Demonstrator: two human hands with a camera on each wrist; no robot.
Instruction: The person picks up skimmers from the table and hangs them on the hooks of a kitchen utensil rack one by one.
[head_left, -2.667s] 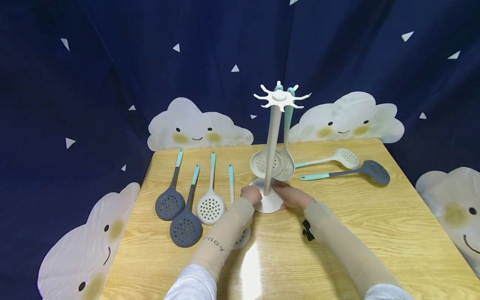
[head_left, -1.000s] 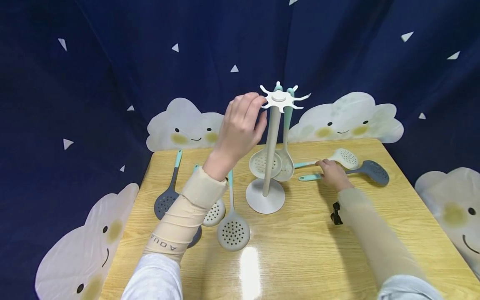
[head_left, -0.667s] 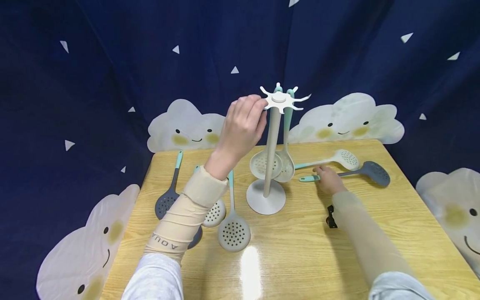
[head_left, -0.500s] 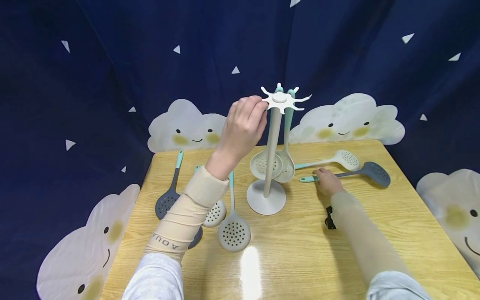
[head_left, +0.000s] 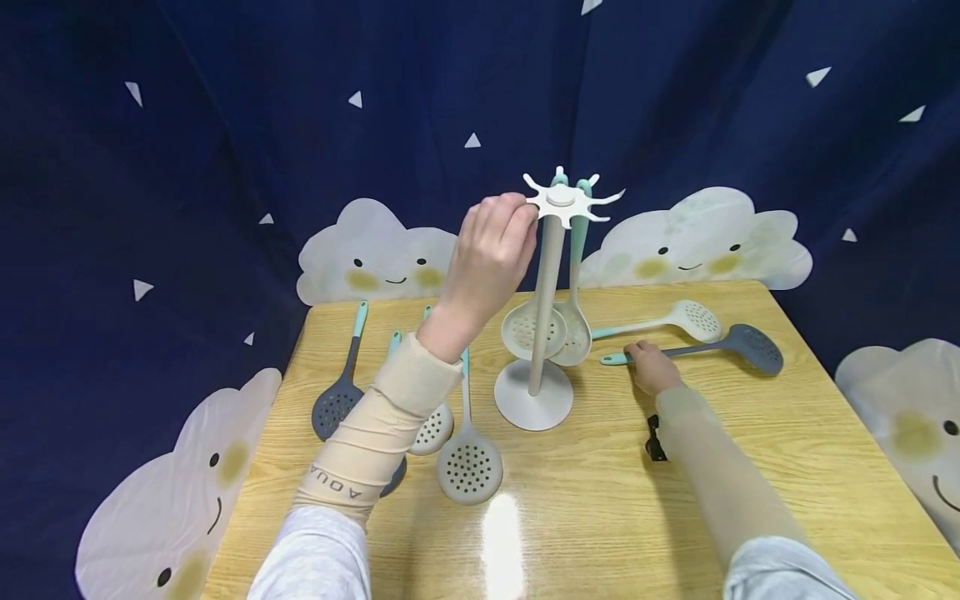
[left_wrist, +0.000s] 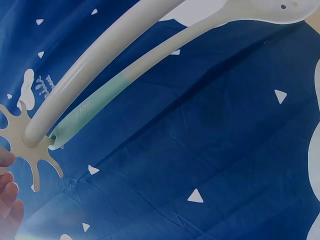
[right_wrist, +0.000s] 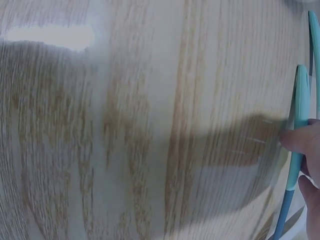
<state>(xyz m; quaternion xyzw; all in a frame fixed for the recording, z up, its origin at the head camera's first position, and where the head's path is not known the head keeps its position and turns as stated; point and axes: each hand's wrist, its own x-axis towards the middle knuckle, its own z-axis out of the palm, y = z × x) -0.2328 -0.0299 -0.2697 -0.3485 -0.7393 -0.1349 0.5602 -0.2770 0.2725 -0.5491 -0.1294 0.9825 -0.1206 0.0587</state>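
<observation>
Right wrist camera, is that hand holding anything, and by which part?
Yes: the right hand grips the dark skimmer by its turquoise handle, between thumb and fingers.

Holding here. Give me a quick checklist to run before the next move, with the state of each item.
1. Stand set down on its round base: ok, on the table.
2. Left hand at the stand's top: ok, holding a left-side hook.
3. Right hand on the dark skimmer: ok, gripping its turquoise handle.
4. Dark skimmer clear of the white skimmer: cannot tell; they lie very close.
5. Hung utensils secure: cannot tell; both hang at rear hooks, but the fit is too small to judge.
6. Free hook available: ok, the right-side hooks bear nothing.
</observation>
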